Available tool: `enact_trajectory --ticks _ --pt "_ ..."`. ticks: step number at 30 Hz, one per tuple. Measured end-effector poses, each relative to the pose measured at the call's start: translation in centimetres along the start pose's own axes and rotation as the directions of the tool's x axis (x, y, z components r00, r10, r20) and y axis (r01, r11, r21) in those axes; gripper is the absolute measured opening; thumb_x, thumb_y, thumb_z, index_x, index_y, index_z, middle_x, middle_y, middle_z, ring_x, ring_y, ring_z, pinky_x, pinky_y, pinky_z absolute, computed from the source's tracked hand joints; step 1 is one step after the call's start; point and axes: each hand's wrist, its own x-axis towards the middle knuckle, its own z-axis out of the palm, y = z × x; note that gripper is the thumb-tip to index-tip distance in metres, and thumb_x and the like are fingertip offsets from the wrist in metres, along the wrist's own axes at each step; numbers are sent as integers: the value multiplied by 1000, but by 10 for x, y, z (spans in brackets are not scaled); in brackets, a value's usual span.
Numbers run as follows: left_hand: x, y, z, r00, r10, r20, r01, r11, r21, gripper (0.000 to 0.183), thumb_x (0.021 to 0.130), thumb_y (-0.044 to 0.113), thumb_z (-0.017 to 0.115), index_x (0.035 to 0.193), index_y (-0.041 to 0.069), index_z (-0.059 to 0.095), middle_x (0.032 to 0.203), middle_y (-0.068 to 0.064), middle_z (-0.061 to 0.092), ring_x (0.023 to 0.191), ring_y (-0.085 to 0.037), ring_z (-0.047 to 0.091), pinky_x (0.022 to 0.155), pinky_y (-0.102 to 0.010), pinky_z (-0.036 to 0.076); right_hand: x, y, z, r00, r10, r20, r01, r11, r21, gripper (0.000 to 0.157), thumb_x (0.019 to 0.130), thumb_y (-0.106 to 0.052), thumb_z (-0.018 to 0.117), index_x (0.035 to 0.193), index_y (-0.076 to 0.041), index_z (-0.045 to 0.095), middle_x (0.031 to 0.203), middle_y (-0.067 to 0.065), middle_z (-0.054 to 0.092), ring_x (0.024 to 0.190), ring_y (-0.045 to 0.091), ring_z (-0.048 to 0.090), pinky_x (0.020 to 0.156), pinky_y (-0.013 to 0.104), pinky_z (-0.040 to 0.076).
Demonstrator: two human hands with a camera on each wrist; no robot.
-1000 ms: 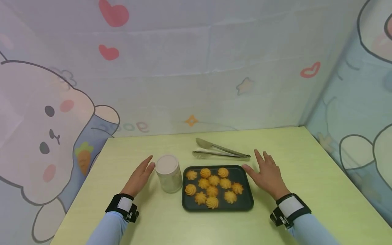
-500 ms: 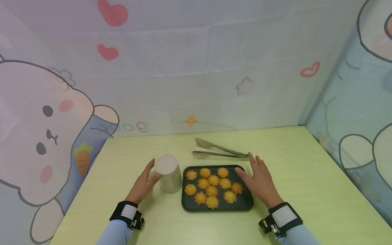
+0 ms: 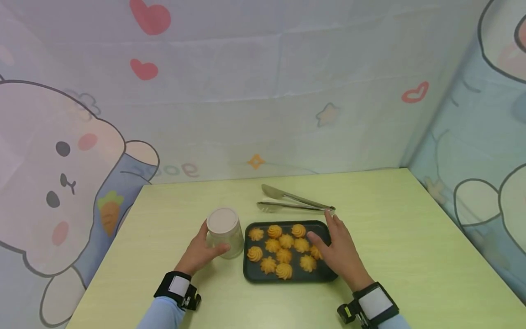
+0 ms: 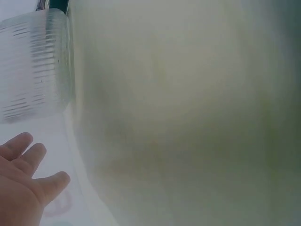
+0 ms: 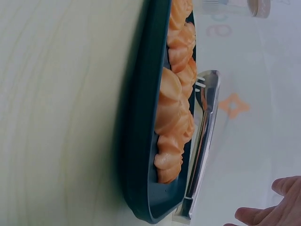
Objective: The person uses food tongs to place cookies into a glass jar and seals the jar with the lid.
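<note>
Work surface: pale yellow-green tabletop (image 3: 415, 237), approx. level, faint grain. Far edge runs along the printed backdrop (image 3: 296, 64) (hearts, stars, cartoon animal at L); a 2nd printed panel (image 3: 476, 123) stands at R. L and R table edges are in view; near edge is out of frame.

Layout, L to R: clear jar (image 3: 230, 243) w/ pale lid (image 3: 223, 220) stands upright; dark rect. tray (image 3: 322, 273) lies flat just R of it, loaded w/ piped cookies (image 3: 283, 256), spaced b/w near and far rims. Metal tongs (image 3: 302, 199) lie beyond the tray, arms splayed to L, joined end to R.

L hand (image 3: 201, 253): at L/near side of jar, thumb and fingers spread wide abt. it. L wrist view shows a gap b/w the visible digits and the glass; no hold on jar.

R hand (image 3: 341, 256): over R end of tray, fingers extended, thumb spread, nothing held. Fingertips reach close to joined end of tongs; contact, if any, can't be told.

Clearances: tabletop extends from L hand to L edge, from R hand to R edge (wider strip), and from tongs to far edge. Jar-to-tray gap: very narrow.
</note>
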Motion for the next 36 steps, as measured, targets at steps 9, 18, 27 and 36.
enact_trajectory --ticks 9,18,27,36 --pt "4 -1 9 1000 20 -9 -20 999 -31 109 66 39 85 149 8 21 142 -24 44 129 -40 38 103 -63 33 -4 -8 2 1000 2 -3 -2 1000 31 80 96 -47 50 153 -6 13 154 33 11 136 51 12 98 76 22" --pt "8 0 14 998 53 -29 -53 999 -10 101 68 40 83 145 4 28 139 -23 48 125 -36 44 100 -60 39 -8 -15 2 1000 -2 -2 2 999 45 79 96 -46 50 153 -6 13 154 33 11 136 51 11 97 77 23" --pt "8 15 11 992 102 -78 -96 992 78 98 66 41 84 141 2 33 132 -22 54 117 -34 51 93 -58 46 -9 -14 3 1000 8 -5 -8 998 64 79 96 -46 50 153 -6 14 154 33 12 136 51 12 98 76 23" --pt "5 49 8 975 186 -124 -173 979 109 93 69 33 84 143 6 35 133 -18 52 116 -31 50 91 -58 44 -10 -18 3 1000 -3 -11 4 995 98 77 97 -43 50 153 -6 15 153 34 12 135 51 13 97 76 24"
